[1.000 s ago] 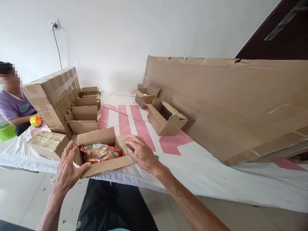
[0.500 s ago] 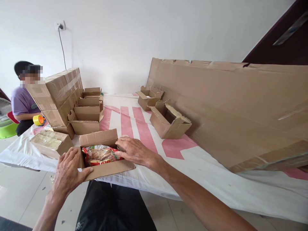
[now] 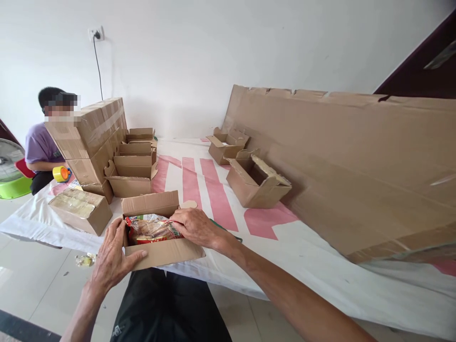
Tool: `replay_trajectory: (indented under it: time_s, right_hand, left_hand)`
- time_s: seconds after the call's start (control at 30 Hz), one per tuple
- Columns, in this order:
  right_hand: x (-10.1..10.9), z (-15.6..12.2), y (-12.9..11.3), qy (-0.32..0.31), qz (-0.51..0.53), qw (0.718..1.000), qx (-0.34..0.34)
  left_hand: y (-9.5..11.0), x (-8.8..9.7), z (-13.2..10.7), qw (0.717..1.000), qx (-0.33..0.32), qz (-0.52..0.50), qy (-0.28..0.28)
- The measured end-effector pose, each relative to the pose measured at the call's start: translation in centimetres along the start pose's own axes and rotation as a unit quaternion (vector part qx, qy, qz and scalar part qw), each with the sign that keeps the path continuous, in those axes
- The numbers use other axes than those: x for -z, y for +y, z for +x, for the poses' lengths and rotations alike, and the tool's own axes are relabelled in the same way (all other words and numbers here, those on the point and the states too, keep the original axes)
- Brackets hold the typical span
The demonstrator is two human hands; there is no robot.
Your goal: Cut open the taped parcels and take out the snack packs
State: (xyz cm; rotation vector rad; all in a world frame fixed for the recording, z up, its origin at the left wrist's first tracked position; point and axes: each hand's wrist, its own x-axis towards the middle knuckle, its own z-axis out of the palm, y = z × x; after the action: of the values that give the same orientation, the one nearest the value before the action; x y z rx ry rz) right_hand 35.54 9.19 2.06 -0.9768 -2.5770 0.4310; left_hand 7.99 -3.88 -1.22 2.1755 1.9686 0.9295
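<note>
An open cardboard box (image 3: pixel 167 256) stands at the near edge of the cloth-covered surface, its flaps raised or folded out. Inside lies a clear and red plastic food packet (image 3: pixel 151 229) with brownish contents I cannot name exactly. My left hand (image 3: pixel 116 249) grips the box's left end, thumb over the front flap and fingers along the side. At the other end, the bent fingers of my right hand (image 3: pixel 194 225) close on the packet's right end; the fingertips are partly hidden. A closed box (image 3: pixel 96 216) with worn tape sits just left of the open one.
Taped boxes (image 3: pixel 89 133) are stacked at the left, beside a row of open boxes (image 3: pixel 133 185). Two more open boxes (image 3: pixel 249 190) stand right of centre, before a large leaning cardboard sheet (image 3: pixel 338 166). A person (image 3: pixel 42 142) sits behind the stack. A wrapper (image 3: pixel 85 259) lies on the floor.
The view has shifted slightly, so most things appear farther right. My right fingers have moved a little along the packet's end. My left hand keeps its grip on the box.
</note>
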Motion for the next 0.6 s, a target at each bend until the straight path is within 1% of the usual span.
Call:
replay_trajectory:
  time_s: [0.1,0.17,0.3,0.4,0.5,0.6]
  right_hand:
    - [-0.1,-0.7,0.2,0.021,0.028,0.999,-0.006]
    - [-0.2,-0.8,0.2,0.022,0.030,0.999,-0.003]
    - [-0.7,-0.2,0.2,0.004,0.001,1.000,-0.022]
    - [-1.2,0.3,0.1,0.008,-0.005,0.999,-0.037]
    - [-1.3,0.5,0.0,0.020,0.021,0.999,-0.033]
    - [-0.7,0.4,-0.2,0.030,0.066,0.997,-0.020]
  left_hand:
    - [0.3,0.1,0.2,1.000,0.010,-0.017,-0.008]
    - [0.5,0.3,0.4,1.000,0.012,-0.022,-0.011]
    - [1.0,0.9,1.1,1.000,-0.007,-0.010,-0.011]
    - [1.0,0.9,1.5,1.000,-0.017,0.002,-0.010]
    - [0.8,0.5,1.4,1.000,-0.013,0.002,-0.008]
    - [0.8,0.2,1.3,1.000,-0.007,0.003,0.004]
